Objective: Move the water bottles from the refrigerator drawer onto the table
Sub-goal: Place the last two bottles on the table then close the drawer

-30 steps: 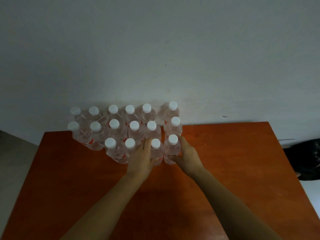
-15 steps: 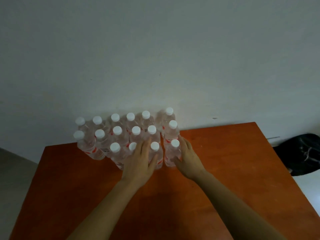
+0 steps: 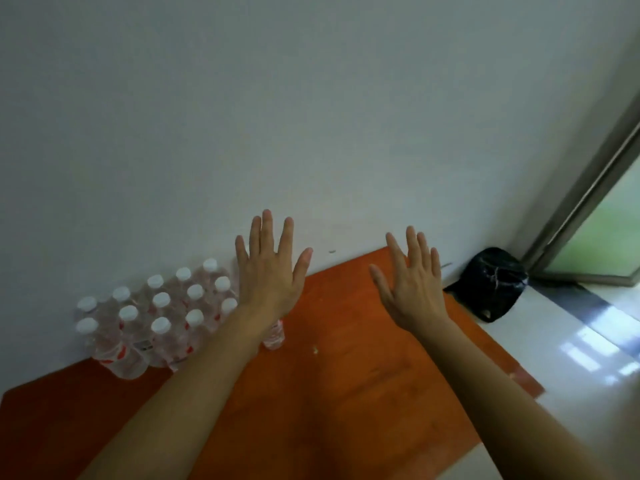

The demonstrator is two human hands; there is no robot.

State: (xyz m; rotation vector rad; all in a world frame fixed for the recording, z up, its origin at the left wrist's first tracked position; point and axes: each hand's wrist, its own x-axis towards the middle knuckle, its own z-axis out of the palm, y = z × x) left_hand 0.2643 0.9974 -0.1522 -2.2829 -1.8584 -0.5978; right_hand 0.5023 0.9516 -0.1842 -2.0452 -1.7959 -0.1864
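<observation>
Several clear water bottles (image 3: 162,327) with white caps and red labels stand packed in rows at the back left of the orange-brown table (image 3: 346,393), against the wall. My left hand (image 3: 272,271) is raised above the right end of the cluster, fingers spread, holding nothing; its wrist hides part of the nearest bottles. My right hand (image 3: 412,282) is lifted over the table's right side, also flat and empty. The refrigerator drawer is out of view.
A pale wall (image 3: 311,116) rises right behind the table. A black bag (image 3: 491,285) lies on the shiny white floor past the table's right corner. A metal-framed glass door (image 3: 595,209) stands at the far right.
Both hands have let go of the front bottles and lifted up with fingers spread. The view has swung to the right, bringing the bag, floor and door into sight.
</observation>
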